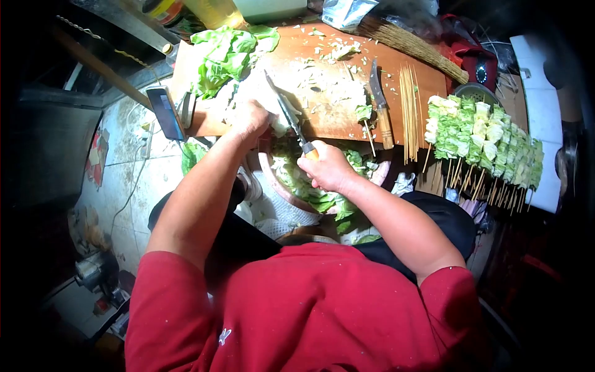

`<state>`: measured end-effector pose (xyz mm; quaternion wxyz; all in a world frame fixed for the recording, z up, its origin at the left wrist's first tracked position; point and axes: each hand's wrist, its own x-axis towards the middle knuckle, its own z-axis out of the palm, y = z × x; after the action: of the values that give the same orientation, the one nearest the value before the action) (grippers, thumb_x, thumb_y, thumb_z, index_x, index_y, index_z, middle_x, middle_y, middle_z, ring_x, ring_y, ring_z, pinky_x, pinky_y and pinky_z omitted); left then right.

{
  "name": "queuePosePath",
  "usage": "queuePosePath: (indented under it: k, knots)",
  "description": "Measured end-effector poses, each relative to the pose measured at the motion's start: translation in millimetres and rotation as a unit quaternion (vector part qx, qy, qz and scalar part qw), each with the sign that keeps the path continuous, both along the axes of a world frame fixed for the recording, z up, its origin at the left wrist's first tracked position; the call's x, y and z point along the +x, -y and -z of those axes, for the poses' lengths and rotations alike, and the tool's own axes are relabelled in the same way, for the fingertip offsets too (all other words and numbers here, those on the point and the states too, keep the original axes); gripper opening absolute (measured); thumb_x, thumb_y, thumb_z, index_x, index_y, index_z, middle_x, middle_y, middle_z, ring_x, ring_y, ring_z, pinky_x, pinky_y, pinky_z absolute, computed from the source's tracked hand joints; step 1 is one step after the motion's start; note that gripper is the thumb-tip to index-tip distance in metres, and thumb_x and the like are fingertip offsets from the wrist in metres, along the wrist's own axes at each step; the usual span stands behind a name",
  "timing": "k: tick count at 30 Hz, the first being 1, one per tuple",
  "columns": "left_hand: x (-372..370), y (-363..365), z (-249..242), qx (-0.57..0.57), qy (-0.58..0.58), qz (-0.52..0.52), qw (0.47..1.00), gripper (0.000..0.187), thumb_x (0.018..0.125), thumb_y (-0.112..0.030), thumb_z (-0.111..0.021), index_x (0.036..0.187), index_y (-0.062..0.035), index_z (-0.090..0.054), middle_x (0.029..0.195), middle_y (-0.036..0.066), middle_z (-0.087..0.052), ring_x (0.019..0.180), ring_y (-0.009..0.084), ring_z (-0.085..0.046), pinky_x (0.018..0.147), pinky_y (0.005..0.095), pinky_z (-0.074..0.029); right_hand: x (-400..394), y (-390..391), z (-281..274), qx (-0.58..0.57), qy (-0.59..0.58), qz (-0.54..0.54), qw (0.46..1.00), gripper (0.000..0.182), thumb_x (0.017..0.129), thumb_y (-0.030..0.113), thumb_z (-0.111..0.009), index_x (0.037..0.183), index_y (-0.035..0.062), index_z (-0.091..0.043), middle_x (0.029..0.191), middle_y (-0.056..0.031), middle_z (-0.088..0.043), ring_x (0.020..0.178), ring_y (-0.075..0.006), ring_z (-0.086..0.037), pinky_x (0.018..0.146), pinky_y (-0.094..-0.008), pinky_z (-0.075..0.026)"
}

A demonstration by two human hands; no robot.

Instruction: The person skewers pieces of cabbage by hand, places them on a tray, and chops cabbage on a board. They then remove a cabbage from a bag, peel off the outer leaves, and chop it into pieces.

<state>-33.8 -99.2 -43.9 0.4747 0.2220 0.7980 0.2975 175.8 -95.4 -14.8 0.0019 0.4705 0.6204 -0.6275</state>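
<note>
My right hand (325,167) is closed around the orange-yellow handle of a knife (286,111), whose long blade points up and away over the wooden board (322,127). Beside the blade, my left hand (253,118) presses on pale leafy greens (253,87), washed out by glare; its fingertips are partly hidden. A heap of loose green leaves (223,56) lies just beyond it. Below the board's near edge, between the knees, sits a tub (268,162) of cut leaves.
A second knife (383,118) and bare bamboo skewers (409,111) lie on the board's right side, near one partly loaded skewer (367,127). Many leaf-filled skewers (483,139) are stacked farther right. A straw broom (412,48) lies behind; a phone (166,113) stands at left.
</note>
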Motion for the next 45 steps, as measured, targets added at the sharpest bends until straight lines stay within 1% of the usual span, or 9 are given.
queuePosePath:
  k: [7,11,12,16,23,29,39,41,45]
  knots:
    - [-6,-15,0,0.054,0.008,0.063,0.997,0.037,0.075,-0.002,-0.064,0.111,0.0029,-0.058,0.078,0.011,-0.063,0.065,0.0179,-0.060,0.057,0.0292,-0.049,29,11,-12,-0.091,-0.024,0.169,0.981,0.018,0.084,0.020,-0.061,0.090,0.0064,-0.051,0.066,-0.0020,-0.053,0.046,-0.0103,-0.051,0.041,-0.0268,-0.043]
    - [-3,-22,0,0.081,-0.037,0.069,0.994,0.030,0.073,-0.004,-0.068,0.102,0.0026,-0.063,0.075,0.009,-0.064,0.061,0.0163,-0.059,0.053,0.0273,-0.048,41,19,-19,-0.040,-0.045,0.123,0.991,0.018,0.086,0.019,-0.062,0.089,0.0055,-0.050,0.066,-0.0024,-0.053,0.047,-0.0093,-0.050,0.043,-0.0256,-0.043]
    - [-5,-24,4,0.080,-0.038,0.070,0.994,0.030,0.073,-0.004,-0.068,0.102,0.0026,-0.063,0.075,0.009,-0.064,0.061,0.0163,-0.059,0.053,0.0273,-0.048,42,17,-28,-0.046,-0.009,0.091,0.995,0.030,0.079,0.028,-0.062,0.090,0.0006,-0.054,0.073,-0.0125,-0.062,0.056,-0.0222,-0.062,0.055,-0.0362,-0.050]
    - [-4,-32,9,0.072,-0.030,0.029,0.997,0.015,0.072,-0.009,-0.071,0.083,-0.0024,-0.062,0.068,0.005,-0.062,0.058,0.0124,-0.057,0.055,0.0277,-0.048,46,16,-31,0.072,0.022,-0.024,0.997,0.036,0.079,0.036,-0.057,0.089,0.0010,-0.058,0.080,-0.0203,-0.063,0.078,-0.0363,-0.062,0.072,-0.0430,-0.049]
    - [0,-36,6,0.057,-0.057,0.013,0.997,0.012,0.071,-0.009,-0.072,0.074,-0.0043,-0.061,0.064,0.003,-0.060,0.054,0.0122,-0.054,0.052,0.0278,-0.046,48,4,-33,0.046,0.047,-0.046,0.997,0.037,0.079,0.035,-0.056,0.089,-0.0005,-0.057,0.082,-0.0209,-0.063,0.077,-0.0364,-0.062,0.073,-0.0433,-0.049]
    - [-1,-35,-6,0.036,-0.058,0.049,0.996,0.010,0.074,-0.008,-0.070,0.079,-0.0005,-0.064,0.070,0.004,-0.061,0.060,0.0126,-0.056,0.053,0.0262,-0.046,39,-19,-61,-0.132,0.057,-0.039,0.989,0.021,0.080,0.020,-0.056,0.091,0.0029,-0.049,0.068,-0.0063,-0.055,0.052,-0.0148,-0.056,0.044,-0.0310,-0.047]
    - [-8,-27,5,0.065,0.003,0.037,0.997,0.010,0.072,-0.005,-0.069,0.078,-0.0007,-0.062,0.068,0.005,-0.060,0.056,0.0136,-0.056,0.051,0.0262,-0.046,22,-19,-10,-0.077,0.031,-0.018,0.996,0.023,0.079,0.022,-0.058,0.085,0.0002,-0.052,0.066,-0.0106,-0.058,0.052,-0.0204,-0.058,0.049,-0.0347,-0.048]
    - [-12,-21,11,0.080,-0.114,0.070,0.988,0.021,0.071,-0.017,-0.076,0.082,-0.0026,-0.065,0.069,0.005,-0.064,0.060,0.0142,-0.058,0.056,0.0285,-0.049,26,-15,2,-0.062,0.026,-0.019,0.998,0.028,0.079,0.025,-0.059,0.087,-0.0014,-0.053,0.070,-0.0149,-0.061,0.059,-0.0267,-0.061,0.056,-0.0382,-0.049]
    - [-16,-14,-13,0.037,-0.176,0.139,0.974,0.029,0.071,-0.022,-0.078,0.087,-0.0013,-0.066,0.074,0.008,-0.066,0.062,0.0154,-0.059,0.056,0.0291,-0.050,32,-11,1,0.063,0.024,-0.021,0.998,0.027,0.083,0.023,-0.061,0.096,0.0014,-0.052,0.067,-0.0065,-0.056,0.049,-0.0144,-0.056,0.046,-0.0295,-0.047]
